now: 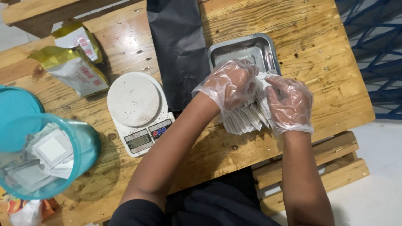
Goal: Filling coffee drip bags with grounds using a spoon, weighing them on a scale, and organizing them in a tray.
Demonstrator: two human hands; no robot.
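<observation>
The person's two gloved hands work over a fan of small white sachets [247,119] lying on the wooden table [318,62]. The sachets are thin, flat and pale, overlapped like a spread deck, with their lower ends showing as a row of narrow strips below the hands. Each strip's long axis runs roughly from the table's near edge toward the tray, leaning a little to the left at the bottom; the row itself stretches across from left to right.

The left hand [229,86] lies on top of the stack, its fingers curled down and pressed onto the upper sachets. The right hand [289,102] sits just beside it, fingers [274,83] bent and closed on the top of a sachet at the right end of the fan. Both wear clear, crinkled plastic gloves.

Just behind the hands stands a shallow metal tray [268,48], touching or nearly touching the sachets. A dark plastic bag [176,46] lies flat to the left of the tray, and a white kitchen scale [138,111] stands left of the bag, near the left forearm. Further left are two gold-and-white pouches [77,62] and a teal plastic tub [63,155] holding more white packets.

The sachets lie close to the table's near edge, with bare wood open to the right of the right hand, as far as the table's right edge.
</observation>
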